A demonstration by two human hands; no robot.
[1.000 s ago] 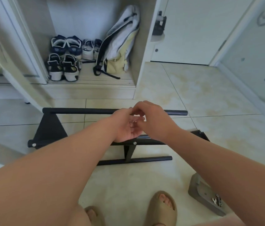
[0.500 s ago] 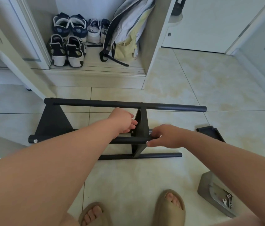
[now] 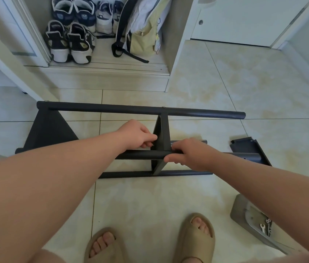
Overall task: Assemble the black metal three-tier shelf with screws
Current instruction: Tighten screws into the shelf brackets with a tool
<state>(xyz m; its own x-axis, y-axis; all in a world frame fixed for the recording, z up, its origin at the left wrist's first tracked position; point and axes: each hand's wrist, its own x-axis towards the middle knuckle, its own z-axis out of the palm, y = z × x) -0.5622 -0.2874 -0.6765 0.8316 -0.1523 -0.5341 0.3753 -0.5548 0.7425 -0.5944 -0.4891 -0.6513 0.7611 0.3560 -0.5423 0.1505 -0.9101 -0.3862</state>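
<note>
Beyond my left hand [image 3: 136, 133] I see sneakers [image 3: 70, 42] and a backpack [image 3: 142, 33] in an open closet [image 3: 177, 38]; nearer me than my right hand [image 3: 189, 152], tan sandals [image 3: 197, 238] on pale tiles [image 3: 149, 202].

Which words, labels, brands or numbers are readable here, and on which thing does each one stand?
None can be read.
The blue shoes carry a heel mark, too blurred to read.
The backpack, the shelf frame and the grey panel show no text.
</note>
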